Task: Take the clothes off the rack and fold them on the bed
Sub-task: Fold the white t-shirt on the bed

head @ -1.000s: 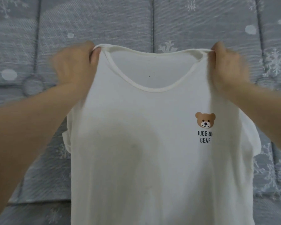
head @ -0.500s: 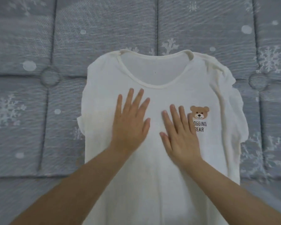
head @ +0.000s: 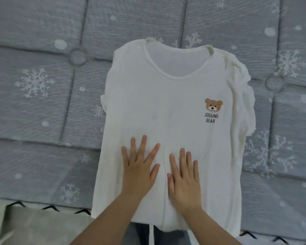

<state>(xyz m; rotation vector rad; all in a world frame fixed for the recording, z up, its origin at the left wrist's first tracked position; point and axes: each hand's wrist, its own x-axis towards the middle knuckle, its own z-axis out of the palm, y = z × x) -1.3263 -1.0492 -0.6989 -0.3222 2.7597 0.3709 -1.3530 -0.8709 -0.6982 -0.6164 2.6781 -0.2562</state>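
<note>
Lying face up on the bed (head: 42,121), the shirt (head: 166,112) is off the rack and spread out, collar at the far side, hem at the near bed edge. No fold is made yet: the body lies in one layer, so the laying-out appears done and the folding itself remains. The rack and any other clothes are out of view, so what else remains cannot be judged.

Left hand (head: 138,172) and right hand (head: 185,179) rest palm down, side by side on the lower middle of the shirt, fingers straight and spread, gripping nothing.

Shirt: thin white knit, limp, with a round ribbed neckline and a small bear print (head: 213,105) over black lettering. The sleeve on the picture's right (head: 245,96) is bunched and creased; the opposite sleeve lies flatter.

Bed cover: grey, quilted in squares with stitched seams, and printed with white snowflakes and dots.
</note>
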